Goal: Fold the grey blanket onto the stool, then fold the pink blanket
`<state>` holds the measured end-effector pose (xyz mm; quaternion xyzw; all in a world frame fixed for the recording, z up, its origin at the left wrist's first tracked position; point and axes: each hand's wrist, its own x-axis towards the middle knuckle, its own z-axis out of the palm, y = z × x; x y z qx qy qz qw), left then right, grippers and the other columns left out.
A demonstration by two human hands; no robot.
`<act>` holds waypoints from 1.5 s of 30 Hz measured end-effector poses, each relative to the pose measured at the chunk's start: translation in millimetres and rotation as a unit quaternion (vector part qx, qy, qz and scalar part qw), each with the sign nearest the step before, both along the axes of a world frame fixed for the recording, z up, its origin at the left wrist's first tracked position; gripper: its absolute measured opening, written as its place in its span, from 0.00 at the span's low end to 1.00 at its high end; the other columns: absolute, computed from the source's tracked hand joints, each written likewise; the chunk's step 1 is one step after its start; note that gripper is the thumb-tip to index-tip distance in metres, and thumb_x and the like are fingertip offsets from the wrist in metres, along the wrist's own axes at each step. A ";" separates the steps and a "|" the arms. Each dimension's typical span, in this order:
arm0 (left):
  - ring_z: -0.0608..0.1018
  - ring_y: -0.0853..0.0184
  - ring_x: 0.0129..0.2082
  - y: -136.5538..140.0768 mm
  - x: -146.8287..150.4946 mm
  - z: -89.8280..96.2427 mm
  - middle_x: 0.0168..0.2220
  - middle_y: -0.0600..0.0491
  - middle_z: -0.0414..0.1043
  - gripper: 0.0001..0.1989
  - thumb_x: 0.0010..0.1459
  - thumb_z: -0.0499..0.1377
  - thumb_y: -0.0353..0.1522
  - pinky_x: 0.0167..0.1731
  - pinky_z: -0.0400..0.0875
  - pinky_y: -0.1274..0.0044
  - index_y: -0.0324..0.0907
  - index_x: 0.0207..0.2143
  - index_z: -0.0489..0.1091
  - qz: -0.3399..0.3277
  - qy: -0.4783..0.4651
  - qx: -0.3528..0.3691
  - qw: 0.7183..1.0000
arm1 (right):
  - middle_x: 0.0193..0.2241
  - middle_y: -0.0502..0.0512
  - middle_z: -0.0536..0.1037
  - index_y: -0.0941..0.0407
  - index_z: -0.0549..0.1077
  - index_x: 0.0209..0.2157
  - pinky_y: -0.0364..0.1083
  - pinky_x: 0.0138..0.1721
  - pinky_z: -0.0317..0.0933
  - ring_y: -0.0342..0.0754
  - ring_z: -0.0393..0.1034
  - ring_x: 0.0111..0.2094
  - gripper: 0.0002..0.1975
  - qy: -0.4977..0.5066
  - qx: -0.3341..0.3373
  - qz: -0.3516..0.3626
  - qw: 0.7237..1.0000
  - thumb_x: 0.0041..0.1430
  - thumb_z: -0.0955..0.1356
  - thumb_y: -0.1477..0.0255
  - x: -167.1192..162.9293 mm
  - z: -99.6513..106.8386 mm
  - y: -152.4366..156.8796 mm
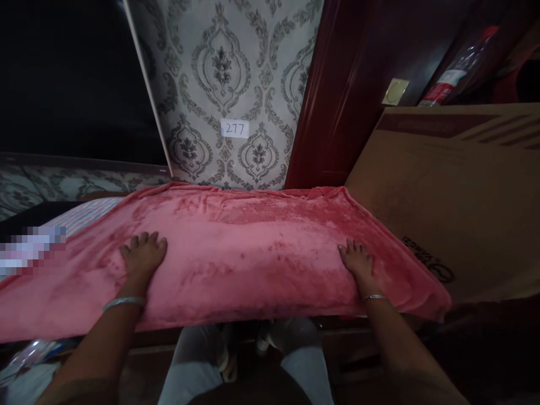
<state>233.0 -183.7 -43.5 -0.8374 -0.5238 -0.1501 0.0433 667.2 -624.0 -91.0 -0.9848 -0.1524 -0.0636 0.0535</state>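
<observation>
A pink plush blanket (253, 253) lies spread over a long surface in front of me, its front edge hanging near my legs. My left hand (143, 256) rests on the left part of it, palm down with the fingers apart. On the right part, my right hand (358, 260) also lies palm down, fingers stretched out. Neither hand grips the cloth. Wrinkles run along the blanket's back edge, while its middle looks mostly smooth with darker brushed patches.
A large cardboard box (455, 191) stands at the right, close to the blanket. Behind it is a plastic bottle (447, 84) with a red cap. A dark television screen (76, 84) is at the left. Striped cloth (84, 216) shows beside the blanket. A paper label (235, 128) reads 277.
</observation>
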 end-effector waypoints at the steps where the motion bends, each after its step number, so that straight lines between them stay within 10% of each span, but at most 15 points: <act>1: 0.63 0.42 0.60 1.3 0.8 -0.3 0.60 0.34 0.63 0.30 0.64 0.38 0.41 0.54 0.57 0.50 0.40 0.61 0.64 0.005 0.002 -0.009 1.000 | 0.68 0.67 0.55 0.59 0.56 0.68 0.64 0.61 0.50 0.61 0.50 0.67 0.32 -0.005 0.003 0.000 1.000 0.69 0.50 0.59 0.5 -2.3 -3.0; 15: 0.63 0.41 0.62 -7.1 17.2 15.5 0.61 0.33 0.63 0.30 0.65 0.40 0.43 0.55 0.57 0.46 0.38 0.61 0.65 0.018 0.005 -0.100 0.995 | 0.67 0.67 0.57 0.61 0.57 0.67 0.65 0.61 0.50 0.63 0.50 0.66 0.32 -0.018 0.026 0.008 0.999 0.69 0.51 0.59 -2.2 -5.3 -2.2; 19: 0.57 0.48 0.67 -48.8 61.8 8.2 0.67 0.38 0.56 0.29 0.67 0.41 0.42 0.60 0.55 0.52 0.40 0.65 0.60 -0.148 0.035 -0.075 0.985 | 0.67 0.68 0.58 0.61 0.57 0.67 0.65 0.60 0.51 0.63 0.51 0.66 0.32 -0.028 0.034 0.012 0.999 0.69 0.51 0.60 -1.8 -6.6 -2.8; 24: 0.53 0.53 0.70 -122.8 123.5 -16.5 0.70 0.44 0.51 0.31 0.67 0.44 0.48 0.65 0.48 0.55 0.48 0.67 0.56 -0.460 0.058 -0.076 0.883 | 0.67 0.69 0.57 0.61 0.58 0.67 0.65 0.60 0.51 0.64 0.51 0.66 0.32 -0.036 0.032 0.015 0.999 0.69 0.50 0.59 -0.4 -9.8 -4.0; 28: 0.52 0.54 0.70 -145.8 149.4 -32.1 0.70 0.46 0.50 0.31 0.67 0.44 0.50 0.66 0.46 0.54 0.51 0.67 0.55 -0.552 0.059 -0.069 0.829 | 0.67 0.69 0.58 0.61 0.59 0.66 0.66 0.60 0.51 0.64 0.51 0.66 0.33 -0.035 0.033 0.018 0.999 0.68 0.50 0.59 1.7 -12.5 -4.6; 37: 0.55 0.52 0.69 -44.4 113.0 -3.9 0.70 0.46 0.52 0.27 0.67 0.45 0.43 0.63 0.50 0.55 0.47 0.66 0.59 -0.253 0.083 -0.077 0.961 | 0.67 0.69 0.58 0.63 0.58 0.66 0.66 0.59 0.52 0.66 0.52 0.65 0.34 -0.026 0.043 0.023 0.998 0.67 0.50 0.58 1.2 -9.7 -4.4; 45: 0.59 0.43 0.63 11.4 27.2 1.0 0.65 0.39 0.59 0.31 0.65 0.39 0.44 0.55 0.54 0.48 0.41 0.63 0.61 0.010 0.041 -0.042 0.998 | 0.67 0.69 0.58 0.61 0.58 0.66 0.67 0.59 0.51 0.65 0.51 0.66 0.35 -0.031 0.049 0.020 0.998 0.67 0.49 0.57 5.2 -15.4 -5.5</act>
